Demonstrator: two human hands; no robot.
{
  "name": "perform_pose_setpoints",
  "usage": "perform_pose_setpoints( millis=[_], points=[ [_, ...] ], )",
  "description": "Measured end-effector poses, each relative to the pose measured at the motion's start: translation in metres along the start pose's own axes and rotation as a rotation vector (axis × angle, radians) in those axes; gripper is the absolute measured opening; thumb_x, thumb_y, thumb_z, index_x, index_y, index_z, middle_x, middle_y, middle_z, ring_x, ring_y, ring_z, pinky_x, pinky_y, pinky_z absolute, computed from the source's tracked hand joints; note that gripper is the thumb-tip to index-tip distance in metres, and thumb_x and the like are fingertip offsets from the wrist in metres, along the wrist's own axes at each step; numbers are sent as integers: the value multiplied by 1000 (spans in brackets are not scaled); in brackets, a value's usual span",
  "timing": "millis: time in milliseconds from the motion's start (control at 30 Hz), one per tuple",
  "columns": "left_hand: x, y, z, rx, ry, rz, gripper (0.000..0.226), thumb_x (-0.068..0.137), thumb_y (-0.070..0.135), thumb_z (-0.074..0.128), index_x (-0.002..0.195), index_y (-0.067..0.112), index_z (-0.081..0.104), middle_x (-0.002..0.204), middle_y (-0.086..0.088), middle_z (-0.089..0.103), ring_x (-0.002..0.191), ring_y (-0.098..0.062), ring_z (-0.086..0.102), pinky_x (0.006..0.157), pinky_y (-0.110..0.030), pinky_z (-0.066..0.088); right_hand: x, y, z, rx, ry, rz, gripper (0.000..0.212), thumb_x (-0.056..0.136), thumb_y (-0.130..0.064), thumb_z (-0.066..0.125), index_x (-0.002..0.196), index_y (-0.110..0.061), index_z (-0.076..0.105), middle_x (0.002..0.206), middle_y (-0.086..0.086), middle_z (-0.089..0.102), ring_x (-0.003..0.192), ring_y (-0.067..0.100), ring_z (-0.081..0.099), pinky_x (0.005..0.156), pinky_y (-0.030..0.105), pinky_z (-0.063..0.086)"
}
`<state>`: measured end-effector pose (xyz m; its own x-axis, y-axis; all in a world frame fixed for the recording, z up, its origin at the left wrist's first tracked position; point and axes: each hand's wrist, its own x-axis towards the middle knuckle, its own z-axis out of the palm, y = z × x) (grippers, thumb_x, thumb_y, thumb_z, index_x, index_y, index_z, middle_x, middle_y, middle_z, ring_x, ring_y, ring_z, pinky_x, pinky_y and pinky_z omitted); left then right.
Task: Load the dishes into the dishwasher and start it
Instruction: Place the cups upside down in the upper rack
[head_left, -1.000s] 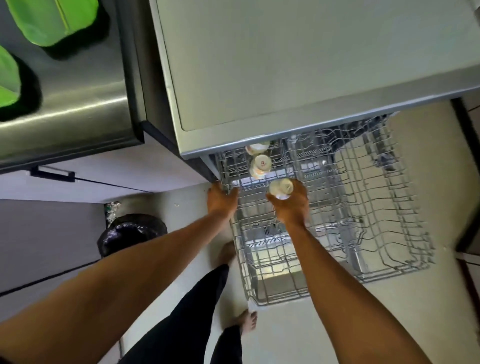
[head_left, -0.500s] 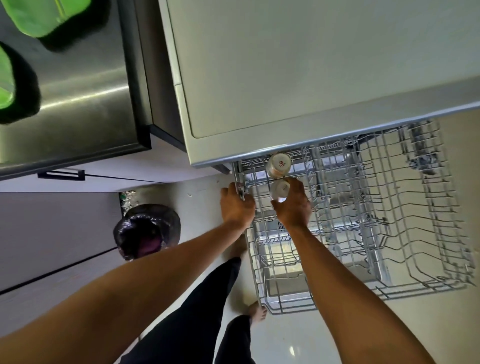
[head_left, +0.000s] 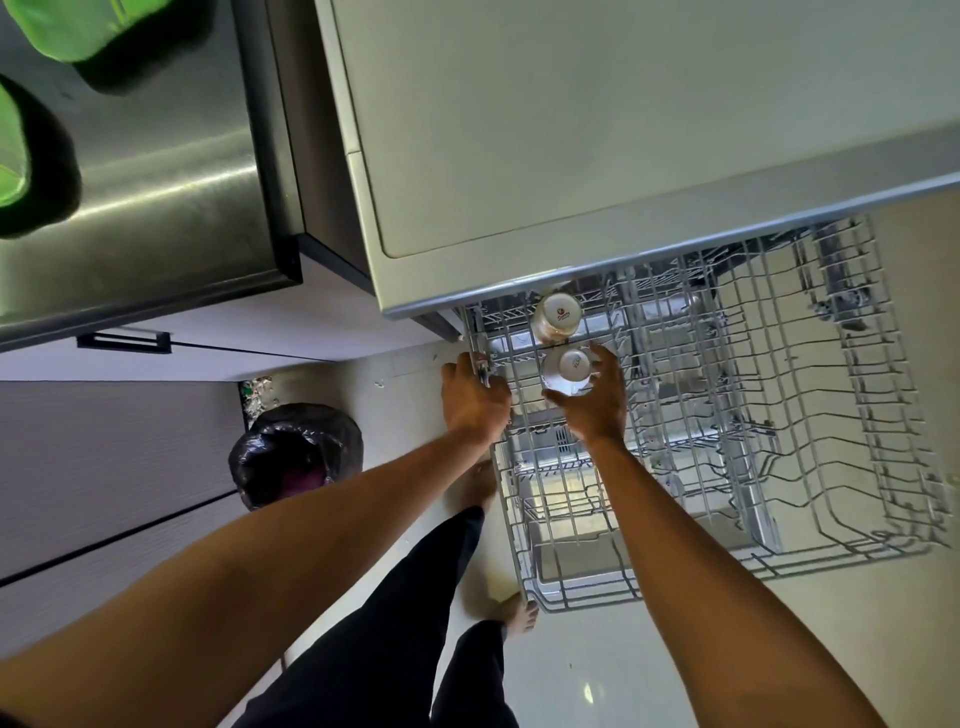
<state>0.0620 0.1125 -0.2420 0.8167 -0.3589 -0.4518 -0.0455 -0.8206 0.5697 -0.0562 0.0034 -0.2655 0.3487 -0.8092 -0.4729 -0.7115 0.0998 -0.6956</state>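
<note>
The wire upper rack (head_left: 779, 415) of the dishwasher is pulled out from under the grey worktop (head_left: 571, 130). My left hand (head_left: 475, 400) grips the rack's left edge. My right hand (head_left: 592, 400) holds a white cup (head_left: 569, 369) upside down at the rack's front-left corner, thumb on one side and fingers curved round the other. A second white cup (head_left: 558, 317) stands upside down just behind it, partly under the worktop edge. The lower rack (head_left: 582, 519) shows through the wires below.
A bin lined with a black bag (head_left: 296, 452) stands on the floor to the left. A steel surface (head_left: 130, 156) at upper left carries green items (head_left: 67, 26). My bare feet (head_left: 519, 613) are beside the lower rack. Most of the upper rack's right side holds no dishes.
The cup in my right hand has come down into the rack in front of the second cup. A third cup further back has gone out of sight under the worktop. My left hand has stayed on the rack edge.
</note>
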Motion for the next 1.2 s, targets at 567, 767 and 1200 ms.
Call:
perform_pose_setpoints(
  millis=[567,767,1200],
  points=[
    [-28,-10,-38,11,-151,178,57,89,37,65,138,17,42,133,-4,51,115,-21,51,90,-27,42,-70,-6,-33,51,57,75,14,82,-12,78,93,-17,71,92,0,73,84,20,69,76,40,60],
    [-84,-44,-85,108,-154,331,32,92,33,67,117,14,62,103,2,59,95,-17,58,79,-27,44,-126,-14,-46,4,-19,3,9,87,-13,71,93,-19,69,80,-6,66,81,21,67,73,31,55],
    [-206,-224,-238,128,226,150,15,87,24,58,87,19,72,86,-4,72,77,-25,64,67,-26,37,-263,-74,18,-208,-249,-388,10,83,-17,68,89,-25,70,83,0,70,85,24,67,79,34,52]
  ],
)
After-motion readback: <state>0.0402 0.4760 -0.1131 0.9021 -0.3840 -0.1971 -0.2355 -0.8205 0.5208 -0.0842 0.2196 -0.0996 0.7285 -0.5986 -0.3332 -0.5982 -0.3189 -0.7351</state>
